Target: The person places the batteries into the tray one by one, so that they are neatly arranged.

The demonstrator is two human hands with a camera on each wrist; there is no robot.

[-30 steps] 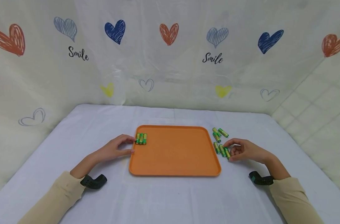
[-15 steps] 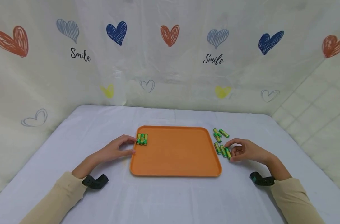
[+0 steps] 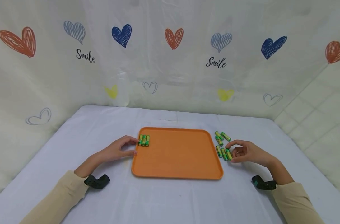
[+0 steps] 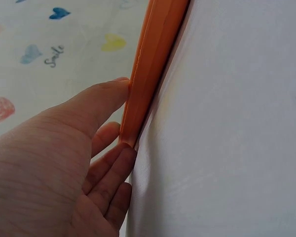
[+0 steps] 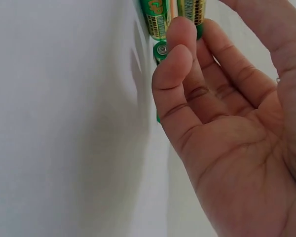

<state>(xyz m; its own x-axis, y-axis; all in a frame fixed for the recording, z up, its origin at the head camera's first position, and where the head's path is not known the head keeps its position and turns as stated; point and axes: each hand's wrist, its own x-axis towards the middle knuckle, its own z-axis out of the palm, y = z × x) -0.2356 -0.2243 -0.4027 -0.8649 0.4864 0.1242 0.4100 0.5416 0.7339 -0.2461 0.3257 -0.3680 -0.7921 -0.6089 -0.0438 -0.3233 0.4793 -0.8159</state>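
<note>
An orange tray (image 3: pixel 175 155) lies on the white cloth, with three green-and-yellow batteries (image 3: pixel 144 140) side by side in its upper left corner. My left hand (image 3: pixel 118 148) touches the tray's left rim, index finger by the batteries and thumb lower down. In the left wrist view, its thumb and fingers rest spread along the tray's outer wall (image 4: pixel 145 74). Right of the tray, my right hand (image 3: pixel 246 152) holds a battery (image 3: pixel 228 154) between index finger and thumb at its two ends, other fingers curled. In the right wrist view a battery (image 5: pixel 190 10) is partly hidden behind the fingers.
Two more batteries (image 3: pixel 221 152) lie beside the held one, near the tray's right edge. Farther back, three others (image 3: pixel 225 136) lie loosely. Black wrist devices (image 3: pixel 97 181) sit on both wrists. A white sheet (image 3: pixel 186 68) with printed hearts stands behind the table.
The whole head view shifts slightly right and down. Both hands, the tray and the batteries keep nearly the same places relative to each other.
</note>
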